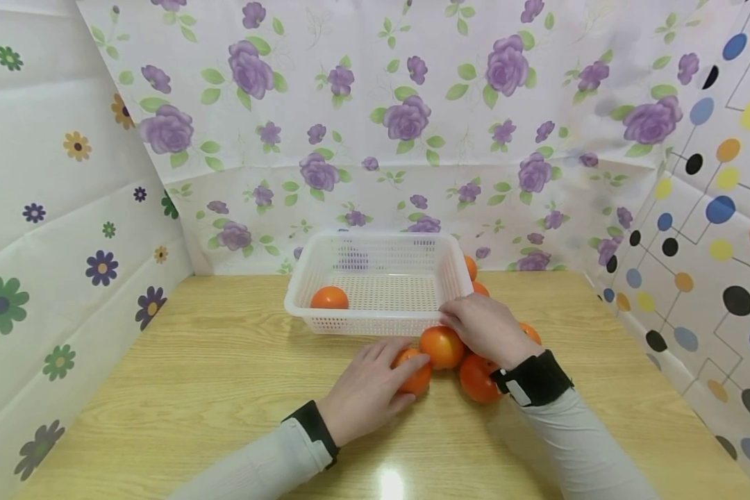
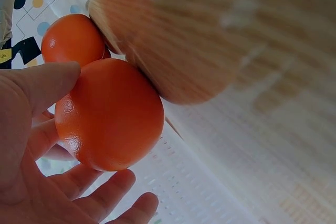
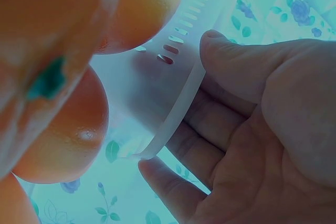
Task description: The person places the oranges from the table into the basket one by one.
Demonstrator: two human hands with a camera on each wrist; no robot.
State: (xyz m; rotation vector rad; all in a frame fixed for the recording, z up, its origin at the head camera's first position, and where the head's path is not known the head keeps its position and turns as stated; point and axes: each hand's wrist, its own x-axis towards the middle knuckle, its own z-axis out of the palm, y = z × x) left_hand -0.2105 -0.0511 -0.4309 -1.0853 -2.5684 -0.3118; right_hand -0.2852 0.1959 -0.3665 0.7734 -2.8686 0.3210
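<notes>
My left hand point(image 1: 364, 390) holds a smooth orange-red tomato point(image 1: 417, 378) on the table in front of the basket, its thumb on the near side and fingers around the far side. In the left wrist view that tomato point(image 2: 110, 116) sits between thumb and fingers. My right hand point(image 1: 486, 328) grips the near right corner of a white plastic basket point(image 1: 375, 314), thumb and fingers on either side of the rim point(image 3: 176, 108). One tomato point(image 1: 330, 298) lies inside the basket at the near left. Another tomato point(image 1: 441, 347) sits between my hands, below the rim.
A larger tomato point(image 1: 480, 379) lies under my right wrist, and another point(image 1: 529, 334) shows beyond it. More tomatoes point(image 1: 471, 268) stand along the basket's right side. Flowered cloth point(image 1: 375, 139) hangs behind the wooden table point(image 1: 237, 389); a dotted cloth point(image 1: 712, 278) borders the right.
</notes>
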